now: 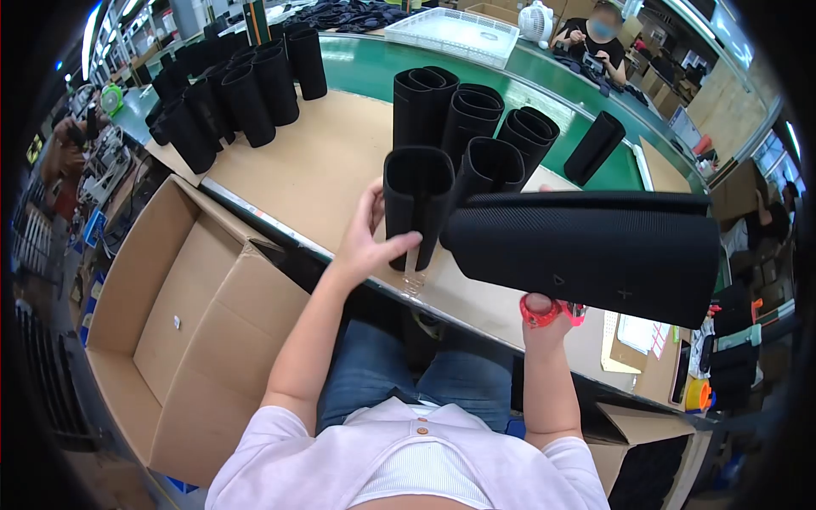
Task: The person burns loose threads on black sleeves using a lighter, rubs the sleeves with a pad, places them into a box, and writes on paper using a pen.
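My left hand [372,238] is closed round a black rolled fabric sleeve [419,191] that stands upright near the table's front edge, thumb across its near side. My right hand [538,303] holds up a larger-looking black mesh sleeve [586,251] lying sideways close to the camera. A triangle and a plus mark show on its surface. Most of the right hand is hidden behind this sleeve; red bands sit by the thumb and wrist. Just behind stand several more upright rolled sleeves [472,115], and one black roll [595,147] leans at the right.
Many black rolls [246,93] stand at the table's far left. An open cardboard box [204,297] is at my left. Papers [633,336] and an orange tape dispenser [699,395] lie at the right. A white tray [455,34], a fan [535,21] and a masked person [595,47] are beyond.
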Action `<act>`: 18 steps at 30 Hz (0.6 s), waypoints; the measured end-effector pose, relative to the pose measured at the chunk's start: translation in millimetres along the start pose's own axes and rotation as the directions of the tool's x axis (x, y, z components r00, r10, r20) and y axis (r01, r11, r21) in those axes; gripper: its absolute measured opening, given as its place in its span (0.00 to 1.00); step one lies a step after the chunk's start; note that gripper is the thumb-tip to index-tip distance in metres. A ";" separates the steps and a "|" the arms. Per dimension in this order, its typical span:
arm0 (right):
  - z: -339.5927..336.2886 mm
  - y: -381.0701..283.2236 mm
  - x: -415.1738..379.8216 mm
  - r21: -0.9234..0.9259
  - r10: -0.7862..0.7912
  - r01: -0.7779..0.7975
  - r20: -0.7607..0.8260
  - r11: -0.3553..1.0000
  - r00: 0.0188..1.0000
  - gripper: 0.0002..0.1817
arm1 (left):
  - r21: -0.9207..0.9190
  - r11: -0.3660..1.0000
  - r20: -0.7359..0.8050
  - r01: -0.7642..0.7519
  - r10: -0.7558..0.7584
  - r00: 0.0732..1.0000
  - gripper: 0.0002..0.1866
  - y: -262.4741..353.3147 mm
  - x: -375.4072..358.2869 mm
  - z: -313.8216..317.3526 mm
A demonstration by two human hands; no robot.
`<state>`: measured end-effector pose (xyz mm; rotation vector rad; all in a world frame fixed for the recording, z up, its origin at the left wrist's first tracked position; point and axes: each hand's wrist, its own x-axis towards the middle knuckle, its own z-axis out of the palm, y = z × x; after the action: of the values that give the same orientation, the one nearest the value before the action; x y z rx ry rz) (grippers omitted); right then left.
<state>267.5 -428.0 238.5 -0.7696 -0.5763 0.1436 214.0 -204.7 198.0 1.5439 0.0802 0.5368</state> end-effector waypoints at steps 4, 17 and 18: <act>5.5 12.5 -2.3 -0.590 -0.265 0.399 0.304 0.702 0.915 0.38 | 0.021 0.994 -0.160 -0.110 0.112 0.981 0.45 1.1 -38.0 13.3; 24.9 33.5 9.1 -0.889 0.128 0.257 0.325 0.380 0.937 0.33 | 0.216 0.974 -0.376 -0.063 0.143 0.916 0.49 -4.4 -17.9 -13.6; 23.2 27.4 10.7 -0.880 0.023 0.319 0.349 0.352 0.937 0.32 | 0.245 0.968 -0.428 -0.053 0.157 0.890 0.50 -8.1 -9.7 -17.3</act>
<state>266.2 -390.6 237.5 -1.8604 -1.0559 -0.3050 201.1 -191.9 186.7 1.6265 0.4254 0.9933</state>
